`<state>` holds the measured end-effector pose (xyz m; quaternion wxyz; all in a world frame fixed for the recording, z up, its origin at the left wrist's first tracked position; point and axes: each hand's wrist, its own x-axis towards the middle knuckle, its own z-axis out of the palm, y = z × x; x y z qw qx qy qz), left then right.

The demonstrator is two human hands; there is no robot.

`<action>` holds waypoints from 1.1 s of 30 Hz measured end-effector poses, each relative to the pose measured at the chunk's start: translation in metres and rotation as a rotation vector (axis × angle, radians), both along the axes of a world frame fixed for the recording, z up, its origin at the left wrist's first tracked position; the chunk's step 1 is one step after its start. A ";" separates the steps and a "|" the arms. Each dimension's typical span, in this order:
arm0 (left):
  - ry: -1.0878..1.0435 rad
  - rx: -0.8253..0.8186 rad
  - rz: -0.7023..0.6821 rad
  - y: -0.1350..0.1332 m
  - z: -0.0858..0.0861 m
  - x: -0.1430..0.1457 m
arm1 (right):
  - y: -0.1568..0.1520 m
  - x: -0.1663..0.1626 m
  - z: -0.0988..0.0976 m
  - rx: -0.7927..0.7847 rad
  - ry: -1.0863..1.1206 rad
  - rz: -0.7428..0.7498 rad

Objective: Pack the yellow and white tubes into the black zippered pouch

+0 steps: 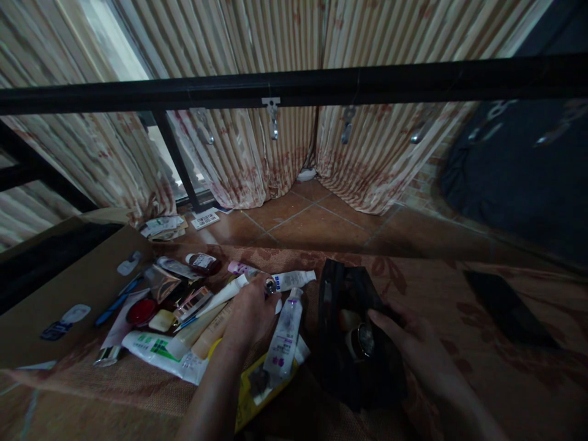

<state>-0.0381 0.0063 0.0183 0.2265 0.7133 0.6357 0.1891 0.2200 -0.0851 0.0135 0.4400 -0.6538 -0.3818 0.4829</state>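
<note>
My left hand (257, 309) reaches into a pile of tubes and cosmetics with its fingers curled. A small shiny round-ended item (270, 285) shows at the fingertips; its kind is unclear. Around this hand lie a white tube (294, 280), a clear tube with purple print (283, 337), a yellow packet (257, 392) and a white-and-green tube (160, 352). On the right, my right hand (408, 334) grips the side of a black pouch (335, 294), thumb at the rim and other fingers hidden behind it. Inside the open pouch sits a round, silver-rimmed container (361, 340).
At the left stands a cardboard box (27, 306). A red round container (141, 312) and a dark bottle (203, 263) lie among the pile. To the right is a flat dark object (509, 306). A black rail (312, 89) with hanging clips crosses before striped curtains (275, 49).
</note>
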 end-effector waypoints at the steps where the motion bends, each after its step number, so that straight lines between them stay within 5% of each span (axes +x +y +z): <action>1: 0.000 -0.001 0.000 0.000 0.000 0.000 | 0.000 0.000 0.000 -0.004 0.000 0.003; 10: 0.010 0.045 0.114 0.001 0.002 0.001 | 0.000 0.001 -0.002 -0.009 0.016 -0.010; 20: -0.002 0.020 0.060 0.000 0.016 -0.014 | -0.001 0.002 -0.005 0.018 0.002 -0.015; 25: -0.163 0.104 0.142 -0.004 0.031 -0.028 | 0.000 0.001 -0.004 0.031 -0.016 -0.006; 29: -0.343 -0.003 -0.143 -0.022 0.050 -0.027 | 0.001 -0.001 -0.003 0.033 -0.009 -0.010; 33: 0.012 -0.292 -0.379 -0.043 0.053 -0.008 | 0.002 -0.002 -0.004 0.017 0.010 -0.001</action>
